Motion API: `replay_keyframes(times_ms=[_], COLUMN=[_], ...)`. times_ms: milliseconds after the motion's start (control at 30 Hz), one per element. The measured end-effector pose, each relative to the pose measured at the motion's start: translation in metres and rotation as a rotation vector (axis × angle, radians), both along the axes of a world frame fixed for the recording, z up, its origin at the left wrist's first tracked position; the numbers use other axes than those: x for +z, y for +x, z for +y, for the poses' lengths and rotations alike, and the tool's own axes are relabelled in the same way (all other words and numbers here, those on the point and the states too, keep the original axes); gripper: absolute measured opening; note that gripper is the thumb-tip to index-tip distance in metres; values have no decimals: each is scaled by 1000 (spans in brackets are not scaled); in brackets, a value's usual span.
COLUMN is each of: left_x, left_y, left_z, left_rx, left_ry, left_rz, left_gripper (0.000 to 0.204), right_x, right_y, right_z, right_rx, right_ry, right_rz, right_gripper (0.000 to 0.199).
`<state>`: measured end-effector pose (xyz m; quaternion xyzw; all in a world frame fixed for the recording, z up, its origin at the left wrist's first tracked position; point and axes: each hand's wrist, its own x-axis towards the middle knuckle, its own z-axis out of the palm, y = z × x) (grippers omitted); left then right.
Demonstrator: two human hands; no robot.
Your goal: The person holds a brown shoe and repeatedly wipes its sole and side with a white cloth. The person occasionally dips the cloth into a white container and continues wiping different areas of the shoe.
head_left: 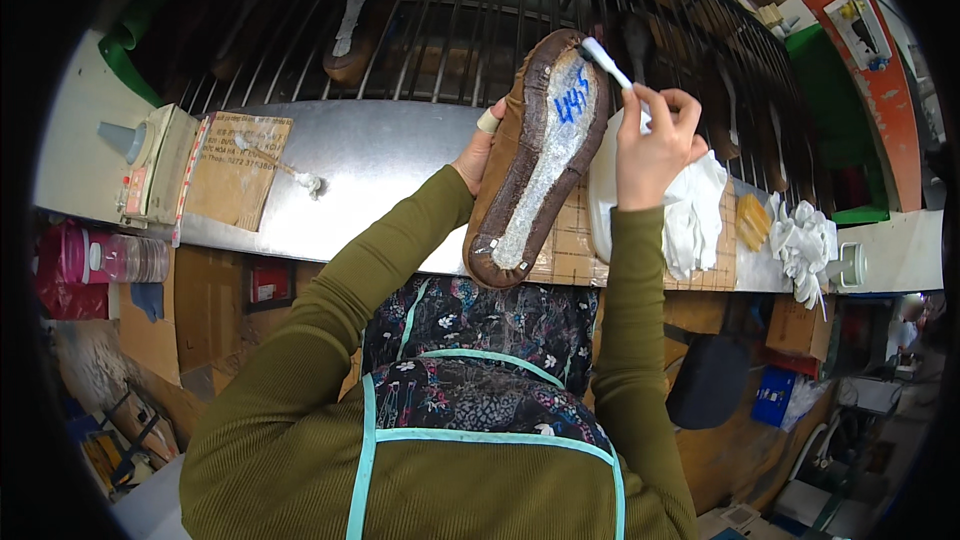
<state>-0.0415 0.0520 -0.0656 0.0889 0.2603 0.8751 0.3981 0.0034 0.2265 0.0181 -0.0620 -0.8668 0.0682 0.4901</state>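
My left hand (pixel 478 152) is closed round the left side of a brown shoe upper (pixel 493 180), with a pale band on the thumb. The shoe is held sole side up, one end toward the rack and the other toward me. Its bottom has a dark brown rim around a whitish middle with blue handwriting. In my right hand (pixel 655 145) is a white-handled brush (pixel 610 62), pinched by its handle. The brush head meets the far end of the shoe's bottom; its bristles are mostly hidden.
Beyond the metal worktop (pixel 370 155) runs a barred rack (pixel 450 30) bearing more shoes (pixel 352 30). White cloth gloves (pixel 695 220) and a white tray (pixel 602 190) lie by my right forearm. At left, a white-tipped stick (pixel 290 172) rests across cardboard (pixel 235 175).
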Motion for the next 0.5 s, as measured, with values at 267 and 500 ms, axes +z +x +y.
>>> replay_keyframes(times_ms=[267, 500], left_x=[-4, 2], left_y=[1, 2], left_z=[-3, -1], left_rx=[58, 82], left_ry=[-73, 16], left_rz=[-14, -76], left_gripper=[78, 82], right_x=[-38, -42], right_y=[156, 210], right_z=[-53, 0], right_rx=[15, -199], right_ry=[-4, -297], right_rz=[-155, -282], right_gripper=[23, 15])
